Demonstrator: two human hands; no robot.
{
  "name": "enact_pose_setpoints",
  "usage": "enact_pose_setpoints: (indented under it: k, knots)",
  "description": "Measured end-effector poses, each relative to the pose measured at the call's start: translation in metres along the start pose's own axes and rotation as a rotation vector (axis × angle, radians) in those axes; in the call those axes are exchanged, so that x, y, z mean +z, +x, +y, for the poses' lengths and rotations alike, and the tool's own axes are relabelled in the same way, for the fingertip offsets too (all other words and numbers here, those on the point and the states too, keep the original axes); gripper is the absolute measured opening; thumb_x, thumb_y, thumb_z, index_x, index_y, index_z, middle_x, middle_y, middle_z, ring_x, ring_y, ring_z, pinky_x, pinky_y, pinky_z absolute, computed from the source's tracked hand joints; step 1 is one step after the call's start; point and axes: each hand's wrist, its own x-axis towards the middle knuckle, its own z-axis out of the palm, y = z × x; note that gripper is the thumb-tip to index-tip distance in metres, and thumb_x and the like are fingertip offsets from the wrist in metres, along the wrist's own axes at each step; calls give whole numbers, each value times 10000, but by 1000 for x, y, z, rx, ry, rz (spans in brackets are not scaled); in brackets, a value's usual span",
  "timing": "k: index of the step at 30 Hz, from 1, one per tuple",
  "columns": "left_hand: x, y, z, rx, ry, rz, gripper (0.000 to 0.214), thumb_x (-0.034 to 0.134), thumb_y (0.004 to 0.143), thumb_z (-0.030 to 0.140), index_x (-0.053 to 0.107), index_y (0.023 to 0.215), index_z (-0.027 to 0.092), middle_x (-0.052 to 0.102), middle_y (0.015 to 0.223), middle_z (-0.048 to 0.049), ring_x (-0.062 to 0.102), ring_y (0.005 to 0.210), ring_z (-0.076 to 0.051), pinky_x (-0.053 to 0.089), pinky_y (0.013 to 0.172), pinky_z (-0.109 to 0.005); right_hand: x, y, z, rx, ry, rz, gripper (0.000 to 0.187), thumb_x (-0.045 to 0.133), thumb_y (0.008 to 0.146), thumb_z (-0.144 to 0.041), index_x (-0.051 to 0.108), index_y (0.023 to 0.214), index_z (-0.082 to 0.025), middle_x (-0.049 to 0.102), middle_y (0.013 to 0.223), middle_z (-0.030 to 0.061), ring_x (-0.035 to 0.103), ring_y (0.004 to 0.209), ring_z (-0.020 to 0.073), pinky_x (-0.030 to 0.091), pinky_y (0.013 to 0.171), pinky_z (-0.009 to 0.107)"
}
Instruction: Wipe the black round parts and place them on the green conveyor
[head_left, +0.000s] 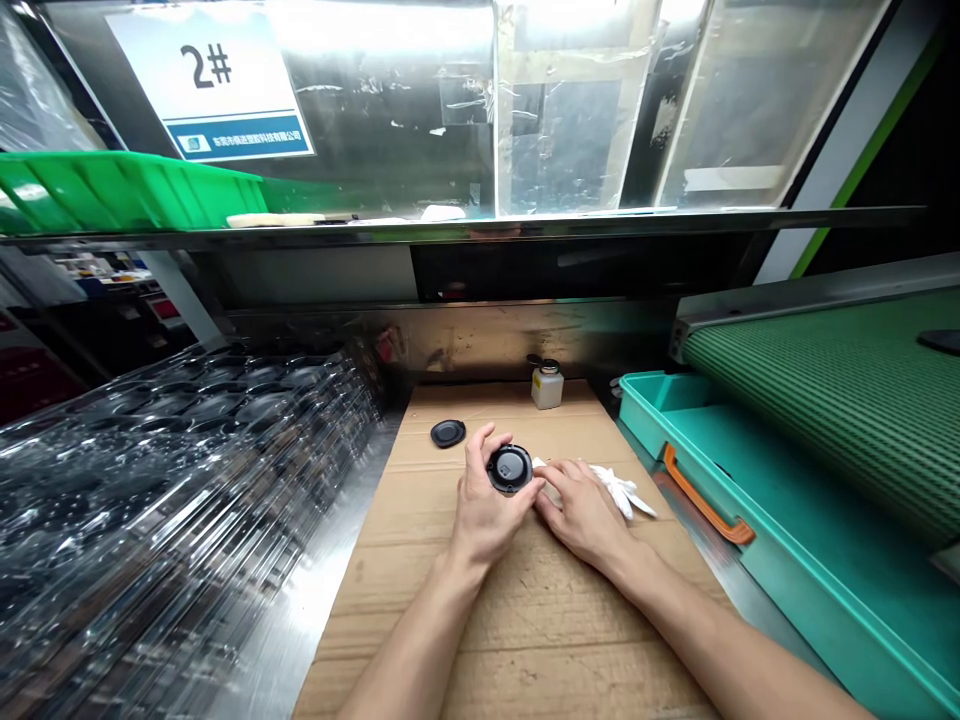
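My left hand grips a round black plastic part by its rim, thumb on one side and fingers on the other. The part's dished face, with a raised ring, is turned toward me. Close beside it, my right hand is closed on a crumpled white cloth, which shows between the thumb and fingers and trails out to the right. Its fingertips are near the part's right edge; whether they touch it I cannot tell. A similar black part lies on the cardboard to the left.
A small white bottle with a dark cap stands at the cardboard's back. Stacked clear trays fill the left. At right are a teal bin with an orange handle and a green conveyor belt. A green bin sits on the shelf.
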Motion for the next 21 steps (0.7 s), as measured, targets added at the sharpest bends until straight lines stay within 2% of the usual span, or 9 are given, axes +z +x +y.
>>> enact_pose_setpoints:
  k: [18,20,21]
  knots:
    - [3,-1,-1,-45,-37,-18,739,751,690,302,348,1307,249,553,1280,-103,538,1175,-210,421,985,-343,-2,0,0,-4,-25,-10,283,457,918,-383,586,1149,-281,592,1121,50,501,1030,216,362,935,367]
    - [0,1,-2,-14,23,-39,631,724,722,350,416,1262,243,566,1270,-102,543,1166,-214,418,974,-334,-2,0,0,-9,-29,-3,272,458,921,-384,592,1134,-281,596,1110,45,504,1027,213,353,948,372]
    - [-3,3,-2,-9,75,-71,502,682,761,390,483,1197,243,602,1216,-93,571,1118,-213,428,945,-328,-2,-1,-1,-14,-29,0,268,461,920,-387,596,1126,-281,598,1103,43,505,1024,212,351,950,373]
